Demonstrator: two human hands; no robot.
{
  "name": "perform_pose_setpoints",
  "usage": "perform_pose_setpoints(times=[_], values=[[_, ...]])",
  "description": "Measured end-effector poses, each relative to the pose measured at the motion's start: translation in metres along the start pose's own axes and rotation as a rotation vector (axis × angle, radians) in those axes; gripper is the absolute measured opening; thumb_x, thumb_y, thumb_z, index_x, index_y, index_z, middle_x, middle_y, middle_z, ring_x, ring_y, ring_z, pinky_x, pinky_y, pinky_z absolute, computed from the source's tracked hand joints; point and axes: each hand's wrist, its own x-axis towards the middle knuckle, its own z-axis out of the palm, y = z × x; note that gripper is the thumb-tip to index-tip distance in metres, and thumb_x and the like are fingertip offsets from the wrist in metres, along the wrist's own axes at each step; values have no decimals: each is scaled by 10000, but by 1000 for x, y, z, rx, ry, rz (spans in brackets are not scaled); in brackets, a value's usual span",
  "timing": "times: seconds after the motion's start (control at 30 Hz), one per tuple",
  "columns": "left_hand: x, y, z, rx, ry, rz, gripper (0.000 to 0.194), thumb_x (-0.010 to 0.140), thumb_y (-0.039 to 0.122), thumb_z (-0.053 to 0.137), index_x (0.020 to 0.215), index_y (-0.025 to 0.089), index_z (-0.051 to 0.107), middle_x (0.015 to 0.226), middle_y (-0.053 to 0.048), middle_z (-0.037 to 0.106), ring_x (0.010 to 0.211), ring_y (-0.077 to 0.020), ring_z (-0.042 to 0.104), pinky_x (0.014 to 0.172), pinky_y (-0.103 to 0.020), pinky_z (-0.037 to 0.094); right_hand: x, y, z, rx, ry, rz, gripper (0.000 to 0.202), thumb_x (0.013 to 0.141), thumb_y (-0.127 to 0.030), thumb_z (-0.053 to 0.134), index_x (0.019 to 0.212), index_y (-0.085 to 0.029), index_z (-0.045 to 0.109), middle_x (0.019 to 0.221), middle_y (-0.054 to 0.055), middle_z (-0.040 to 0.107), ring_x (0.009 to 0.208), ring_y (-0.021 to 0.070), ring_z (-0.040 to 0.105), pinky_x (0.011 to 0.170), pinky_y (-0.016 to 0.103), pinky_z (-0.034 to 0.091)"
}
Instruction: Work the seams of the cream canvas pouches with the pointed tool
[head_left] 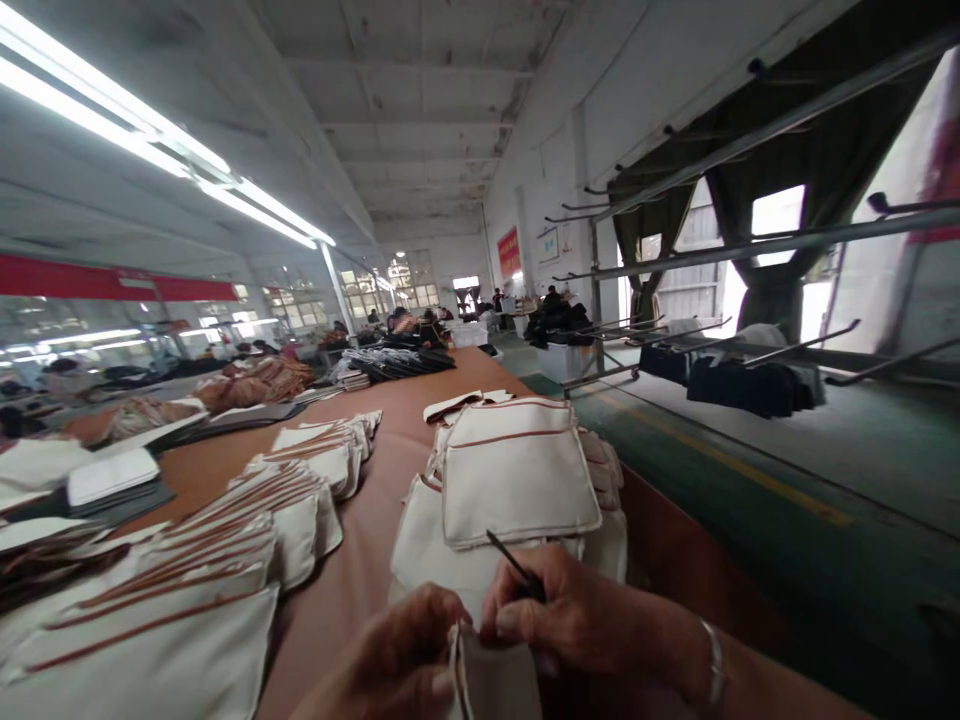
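Note:
My left hand (409, 650) is closed on the edge of a cream fabric piece (501, 680), held upright at the bottom of the view with its layered seam edge towards me. My right hand (559, 610) is closed around a slim dark pointed tool (514, 560), whose kind I cannot make out; its tip points up and left. The fingertips of this hand meet the top edge of the held piece. Just beyond both hands lies a pile of cream fabric panels (521, 475) with brown trim lines.
Rows of overlapping cream panels (300, 495) lie on the brown-covered table (375, 530) to the left. Further back are dark stacked pieces (401, 362) and brown bundles (255, 383). A metal rack (750, 245) with protruding arms stands right, beyond the table's edge.

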Motion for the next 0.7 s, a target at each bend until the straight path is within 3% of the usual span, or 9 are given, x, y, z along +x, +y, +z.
perform_pose_setpoints(times=[0.2, 0.3, 0.43, 0.53, 0.7], values=[[6, 8, -3, 185, -140, -2, 183, 865, 330, 698, 926, 162, 656, 870, -50, 670, 876, -207, 626, 796, -314, 460, 8, 25, 10, 141, -71, 54, 402, 876, -448, 641, 1138, -150, 582, 653, -34, 562, 451, 69, 506, 387, 135, 369], [3, 19, 3, 234, -83, -20, 155, 884, 310, 667, 945, 168, 664, 906, -46, 673, 929, -217, 622, 845, -328, 472, 7, 23, 14, 99, 19, 21, 330, 833, -413, 689, 1003, -144, 600, 686, -34, 549, 510, 63, 481, 444, 146, 371], [-3, 31, 6, 412, 6, -74, 209, 852, 335, 680, 981, 173, 712, 915, -39, 694, 913, -228, 624, 817, -308, 507, 1, 7, 7, -252, 147, -112, 193, 739, -252, 741, 841, -144, 618, 666, -55, 515, 600, 73, 425, 524, 167, 340], [1, 26, 4, 431, 13, -42, 230, 849, 331, 676, 1020, 186, 728, 932, -41, 712, 938, -238, 624, 832, -310, 508, -3, 4, 3, -414, 205, -198, 123, 723, -190, 704, 809, -152, 625, 635, -62, 518, 574, 75, 414, 524, 189, 320], [13, 2, 7, 252, -50, -17, 172, 838, 280, 703, 976, 178, 715, 947, -36, 693, 911, -194, 599, 803, -268, 459, -11, 11, 7, -297, 182, -223, 102, 790, -239, 665, 785, -146, 622, 664, -44, 526, 600, 86, 432, 562, 201, 352]])
